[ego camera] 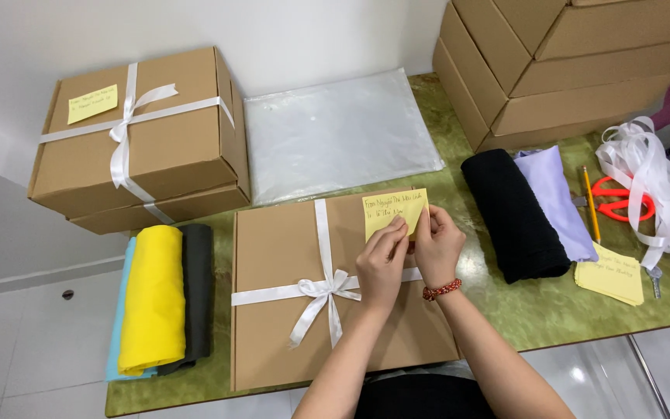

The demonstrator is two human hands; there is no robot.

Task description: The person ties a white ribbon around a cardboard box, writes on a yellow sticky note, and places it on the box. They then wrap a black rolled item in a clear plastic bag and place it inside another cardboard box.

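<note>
Brown cardboard box (288, 256) crossed by white ribbon (321, 291), bearing a pale yellow sticky note (393, 211). Green marbled counter (537, 306). Rolled cloths: yellow (153, 299), dark grey (198, 291), light blue (115, 341), black (513, 213), lilac (556, 198). Red-handled scissors (618, 198); yellow pencil (588, 203); red beaded bracelet (441, 289); translucent clear plastic bag (339, 132); second brown box (137, 132), likewise white-ribboned.

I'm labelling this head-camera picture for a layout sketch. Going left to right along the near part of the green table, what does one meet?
Rolled yellow cloth → dark grey cloth → flat brown cardboard box tied with white ribbon → left hand → right hand → folded black cloth → lilac cloth → red-handled scissors.
</note>
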